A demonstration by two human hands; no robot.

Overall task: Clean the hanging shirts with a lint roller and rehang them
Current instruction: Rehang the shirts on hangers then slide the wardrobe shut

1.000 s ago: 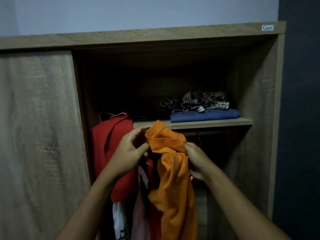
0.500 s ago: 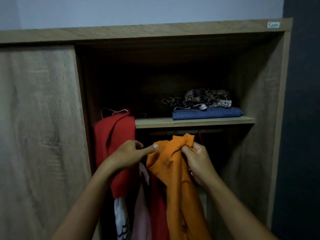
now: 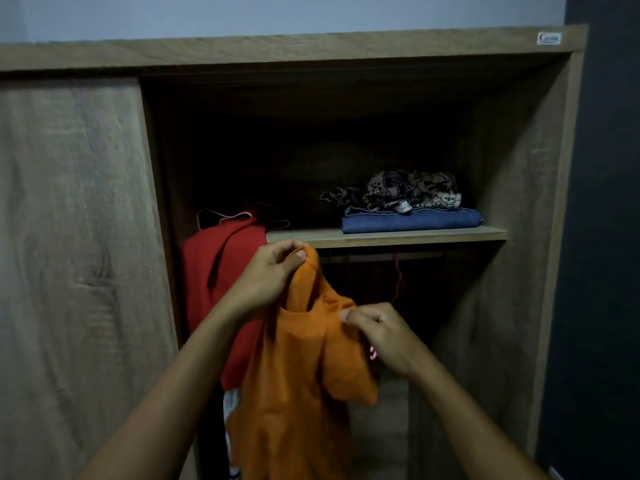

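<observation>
SCENE: dim wooden wardrobe [image 3: 540, 202], folded clothes on shelf [image 3: 415, 237] | HANDS: your left hand [image 3: 266, 275] and right hand [image 3: 381, 336] pinch the orange shirt [image 3: 301, 375] | HIDDEN: hanger not discernible

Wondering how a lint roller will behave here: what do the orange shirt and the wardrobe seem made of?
Orange shirt: soft matte knit, probably cotton or a blend; it drapes and bunches limply. Wardrobe: printed wood-grain laminate board, likely; flat, matte, uniform grain.

Folded clothes [image 3: 412, 220] on shelf [image 3: 450, 234], right of hanging shirts [image 3: 221, 271].
</observation>
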